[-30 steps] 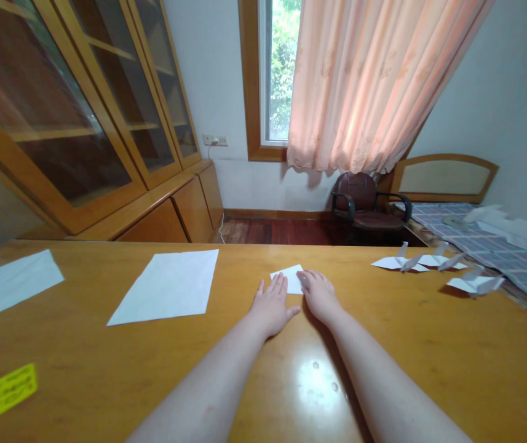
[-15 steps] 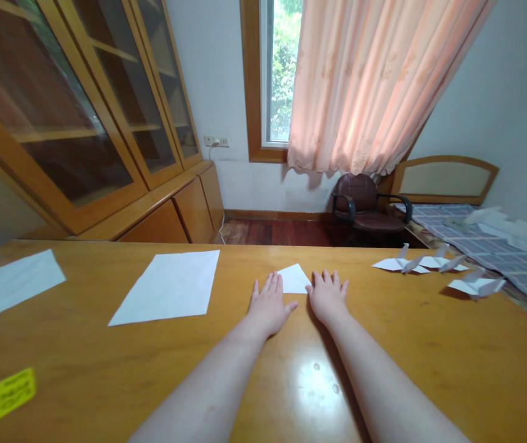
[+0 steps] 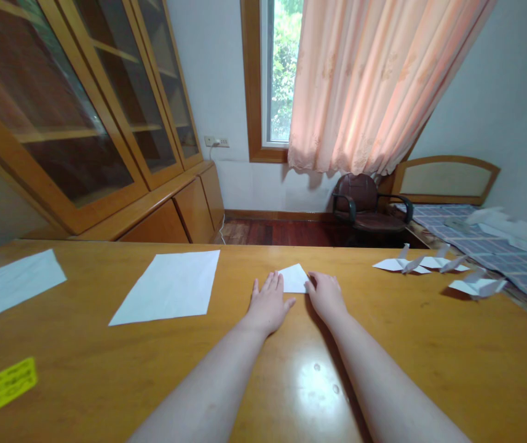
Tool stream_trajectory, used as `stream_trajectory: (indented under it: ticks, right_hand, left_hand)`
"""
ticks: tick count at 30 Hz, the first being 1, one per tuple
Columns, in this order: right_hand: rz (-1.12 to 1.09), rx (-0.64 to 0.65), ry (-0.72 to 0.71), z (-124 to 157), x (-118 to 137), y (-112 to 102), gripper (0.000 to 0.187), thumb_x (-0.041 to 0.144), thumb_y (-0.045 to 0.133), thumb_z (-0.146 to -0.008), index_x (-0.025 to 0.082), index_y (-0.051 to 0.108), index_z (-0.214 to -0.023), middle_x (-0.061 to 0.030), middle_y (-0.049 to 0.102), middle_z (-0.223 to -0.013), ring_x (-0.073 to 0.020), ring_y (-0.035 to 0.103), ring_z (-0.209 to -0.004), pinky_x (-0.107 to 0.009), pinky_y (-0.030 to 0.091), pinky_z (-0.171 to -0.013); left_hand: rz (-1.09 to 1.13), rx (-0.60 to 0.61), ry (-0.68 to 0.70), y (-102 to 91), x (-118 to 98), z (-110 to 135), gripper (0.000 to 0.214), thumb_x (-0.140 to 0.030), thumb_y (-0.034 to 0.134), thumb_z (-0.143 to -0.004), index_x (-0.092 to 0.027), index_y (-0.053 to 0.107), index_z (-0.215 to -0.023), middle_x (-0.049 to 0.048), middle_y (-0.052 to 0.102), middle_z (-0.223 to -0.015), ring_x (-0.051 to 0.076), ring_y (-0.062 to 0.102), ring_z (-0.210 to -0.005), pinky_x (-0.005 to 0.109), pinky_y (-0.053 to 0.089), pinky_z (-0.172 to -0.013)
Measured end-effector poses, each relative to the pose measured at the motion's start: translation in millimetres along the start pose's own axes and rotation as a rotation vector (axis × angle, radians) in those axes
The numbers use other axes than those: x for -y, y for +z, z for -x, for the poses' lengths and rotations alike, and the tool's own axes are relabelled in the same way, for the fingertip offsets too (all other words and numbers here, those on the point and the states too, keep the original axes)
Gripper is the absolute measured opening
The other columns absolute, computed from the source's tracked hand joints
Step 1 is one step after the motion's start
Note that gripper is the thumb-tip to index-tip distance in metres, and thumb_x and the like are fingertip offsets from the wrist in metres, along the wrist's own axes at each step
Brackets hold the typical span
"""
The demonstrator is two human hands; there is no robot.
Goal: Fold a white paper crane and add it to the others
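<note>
A small folded piece of white paper (image 3: 294,280) lies on the wooden table between my hands. My left hand (image 3: 267,303) rests flat with fingers extended, its fingertips over the paper's left edge. At the right corner, my right hand (image 3: 326,294) has its fingers curled in, with thumb and index finger closed on the paper's edge. Part of the paper is hidden under the left fingers. Several folded paper cranes (image 3: 475,285) stand at the right on the table.
A large white sheet (image 3: 171,288) lies left of my hands, with another sheet (image 3: 14,283) farther left. A yellow label (image 3: 2,391) with writing sits at the table's near left. Past the table (image 3: 106,381) are a chair (image 3: 367,206), a bed and a glass-door cabinet (image 3: 143,166).
The right hand's spread fingers have curled in and closed at the paper's right corner. My left hand stays nearly where it was.
</note>
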State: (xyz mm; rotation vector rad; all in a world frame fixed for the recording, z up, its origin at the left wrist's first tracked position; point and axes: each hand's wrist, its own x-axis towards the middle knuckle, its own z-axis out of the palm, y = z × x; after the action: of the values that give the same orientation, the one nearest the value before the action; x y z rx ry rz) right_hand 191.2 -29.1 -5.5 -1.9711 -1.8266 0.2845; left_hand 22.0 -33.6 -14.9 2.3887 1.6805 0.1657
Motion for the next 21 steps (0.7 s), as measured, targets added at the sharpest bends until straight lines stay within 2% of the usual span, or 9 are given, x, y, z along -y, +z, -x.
stream_trajectory:
  ticks: [4,7,10,13,16,19,21]
  right_hand:
    - [-0.096,0.010,-0.069,1,1,1,0.028,0.028,0.053,-0.078,0.018,0.063,-0.103,-0.0078,0.066,-0.099,-0.0207,0.057,-0.094,-0.030,0.037,-0.085]
    - [-0.188,0.022,-0.055,1,-2,4,0.032,0.028,0.057,-0.075,0.017,0.062,-0.105,-0.0061,0.067,-0.093,-0.0191,0.058,-0.086,-0.028,0.040,-0.078]
    - [-0.258,0.013,-0.049,-1,-4,9,0.043,0.026,0.061,-0.070,0.017,0.057,-0.112,-0.0047,0.066,-0.090,-0.0182,0.058,-0.083,-0.028,0.041,-0.076]
    - [-0.308,-0.017,-0.016,-3,-6,13,0.050,0.025,0.062,-0.068,0.015,0.053,-0.116,-0.0044,0.065,-0.091,-0.0175,0.058,-0.082,-0.028,0.042,-0.077]
    - [-0.349,-0.026,0.014,-4,-9,15,0.049,0.024,0.060,-0.069,0.013,0.053,-0.116,-0.0044,0.064,-0.090,-0.0166,0.058,-0.081,-0.028,0.043,-0.077]
    - [-0.353,-0.004,0.013,-5,-10,17,0.048,0.021,0.059,-0.069,0.014,0.053,-0.116,-0.0040,0.064,-0.090,-0.0159,0.058,-0.079,-0.027,0.043,-0.077]
    - [-0.313,-0.013,0.008,-5,-10,16,0.048,0.021,0.060,-0.068,0.014,0.053,-0.116,-0.0054,0.065,-0.095,-0.0175,0.058,-0.085,-0.028,0.043,-0.080]
  left_hand:
    - [0.024,-0.059,-0.034,-3.6,2,-5,0.045,-0.032,0.032,-0.090,-0.025,0.036,-0.134,0.0067,0.034,-0.144,0.024,0.025,-0.133,0.053,0.014,-0.108]
    - [0.039,-0.103,-0.080,-7.7,4,-6,0.041,-0.024,0.039,-0.087,-0.028,0.044,-0.128,0.0051,0.040,-0.140,0.024,0.030,-0.130,0.051,0.019,-0.107]
    - [0.061,-0.175,-0.106,-13.4,5,-5,0.038,-0.024,0.047,-0.083,-0.029,0.052,-0.121,0.0041,0.047,-0.134,0.023,0.041,-0.121,0.042,0.028,-0.102]
    - [0.096,-0.192,-0.070,-18.1,5,-3,0.026,-0.024,0.047,-0.082,-0.029,0.064,-0.102,0.0016,0.061,-0.113,0.021,0.051,-0.104,0.035,0.037,-0.091]
    - [0.121,-0.181,-0.024,-20.1,5,-2,0.023,-0.024,0.046,-0.083,-0.028,0.067,-0.092,0.0016,0.065,-0.100,0.020,0.053,-0.096,0.033,0.039,-0.086]
    - [0.140,-0.184,0.026,-20.9,3,-1,0.021,-0.028,0.048,-0.083,-0.027,0.067,-0.090,0.0017,0.066,-0.097,0.020,0.054,-0.092,0.032,0.040,-0.083]
    - [0.144,-0.188,0.056,-21.5,1,-1,0.020,-0.030,0.048,-0.083,-0.026,0.067,-0.088,0.0018,0.066,-0.096,0.019,0.055,-0.090,0.031,0.040,-0.081]
